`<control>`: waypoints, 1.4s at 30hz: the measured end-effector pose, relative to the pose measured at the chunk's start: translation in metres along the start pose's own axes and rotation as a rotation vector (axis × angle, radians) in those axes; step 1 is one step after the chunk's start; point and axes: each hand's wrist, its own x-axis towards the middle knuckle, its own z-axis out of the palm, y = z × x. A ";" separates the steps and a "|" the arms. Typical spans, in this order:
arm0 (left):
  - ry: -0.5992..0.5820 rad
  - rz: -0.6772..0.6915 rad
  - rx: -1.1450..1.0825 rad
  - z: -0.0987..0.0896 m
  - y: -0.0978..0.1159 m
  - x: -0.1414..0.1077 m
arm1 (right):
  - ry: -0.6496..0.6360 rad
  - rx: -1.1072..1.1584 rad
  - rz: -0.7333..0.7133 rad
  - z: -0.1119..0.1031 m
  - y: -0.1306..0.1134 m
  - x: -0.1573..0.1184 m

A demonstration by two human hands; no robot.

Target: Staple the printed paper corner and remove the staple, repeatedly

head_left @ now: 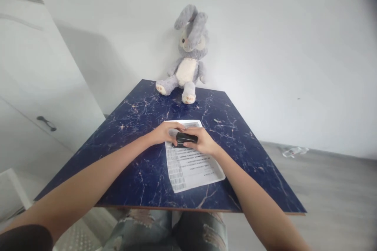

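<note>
A black stapler [186, 138] sits over the printed sheets of paper [194, 168] on the blue marbled table. My right hand [204, 140] is closed round the stapler's right end, fingers along its far side and thumb on the near side. From the other side, my left hand [165, 132] curls at its left end, with the thumb and fingertips against it. The fingertips of both hands meet just beyond the stapler and hide part of the paper's upper print.
A grey plush rabbit [188, 68] leans on the wall at the table's [141, 180] far edge. To the left stands a white cabinet [35, 70] with a dark handle. A clear plastic bottle [294, 151] lies on the floor at the right.
</note>
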 end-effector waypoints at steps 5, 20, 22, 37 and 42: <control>0.028 -0.005 0.044 -0.016 -0.008 0.001 | 0.087 -0.010 0.060 0.011 0.002 0.005; 0.114 -0.049 0.752 -0.003 -0.026 -0.001 | -0.045 -0.323 0.362 0.011 -0.009 0.006; 0.112 -0.080 0.809 -0.001 -0.027 -0.002 | -0.063 -0.323 0.362 0.011 -0.009 0.005; 0.024 -0.119 0.901 0.002 -0.025 -0.005 | -0.213 -0.224 0.351 -0.009 -0.005 0.001; 0.004 -0.123 0.907 0.003 -0.024 -0.005 | -0.207 -0.115 0.288 -0.016 -0.003 -0.001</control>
